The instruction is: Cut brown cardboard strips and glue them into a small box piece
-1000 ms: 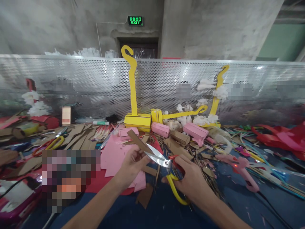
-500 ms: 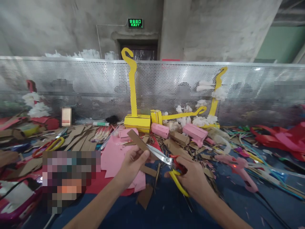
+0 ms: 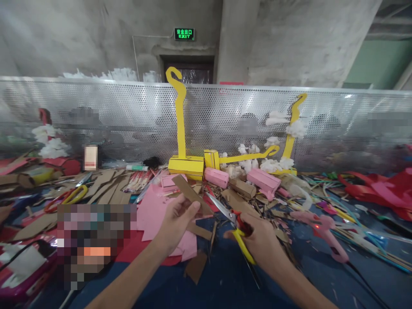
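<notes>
The left hand [image 3: 176,223] pinches the strip [image 3: 189,192] over the scraps [image 3: 196,266], near the scissors [image 3: 225,212]; the right hand [image 3: 260,235] grips their handles [image 3: 245,249]; the strip, apparently cardboard, should be light, stiff but easily creased, best held by its edges.

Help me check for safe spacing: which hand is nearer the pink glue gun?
Right. The right hand, holding scissors, is left of the pink glue gun, not touching it; the left hand, holding a cardboard strip, is farther left, beyond the scissors.
</notes>
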A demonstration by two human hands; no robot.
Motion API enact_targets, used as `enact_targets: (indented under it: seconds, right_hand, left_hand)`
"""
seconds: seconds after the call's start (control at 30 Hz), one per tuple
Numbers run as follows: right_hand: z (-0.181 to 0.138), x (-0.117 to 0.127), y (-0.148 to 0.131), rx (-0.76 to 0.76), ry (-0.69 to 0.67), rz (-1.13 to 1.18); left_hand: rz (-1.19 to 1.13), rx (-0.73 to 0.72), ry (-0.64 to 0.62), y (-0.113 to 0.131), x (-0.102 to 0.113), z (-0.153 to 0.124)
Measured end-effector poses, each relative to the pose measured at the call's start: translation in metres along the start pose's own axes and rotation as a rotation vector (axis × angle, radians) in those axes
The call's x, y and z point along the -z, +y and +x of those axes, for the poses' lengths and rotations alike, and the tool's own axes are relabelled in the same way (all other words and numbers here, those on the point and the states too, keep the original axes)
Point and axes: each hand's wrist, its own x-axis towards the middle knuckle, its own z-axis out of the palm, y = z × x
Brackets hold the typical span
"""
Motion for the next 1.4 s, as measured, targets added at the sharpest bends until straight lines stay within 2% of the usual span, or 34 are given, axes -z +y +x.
enact_targets:
  seconds: [0.2,0.33,0.67,0.97,1.17,1.4]
  right_hand:
    - [-0.002,0.005,-0.01,0.104,-0.001,-0.083]
    - [-0.005,0.004,-0.016,0.096,-0.039,-0.094]
    - [-0.005,0.001,-0.018,0.097,-0.053,-0.05]
    - [-0.003,-0.001,-0.012,0.132,0.004,-0.065]
    - [-0.002,-0.001,-0.01,0.144,0.025,-0.065]
    - [-0.001,-0.001,-0.01,0.14,0.052,-0.055]
  left_hand:
    - [0.025,0.003,0.019,0.002,0.0,0.001]
    - [0.093,0.011,0.05,0.006,-0.001,0.0]
    - [0.144,-0.065,-0.07,0.008,-0.005,0.0]
    - [0.223,-0.001,-0.068,0.003,-0.003,-0.003]
    - [0.215,0.01,-0.13,0.004,-0.006,-0.005]
    - [0.205,0.023,-0.113,0.003,-0.008,-0.005]
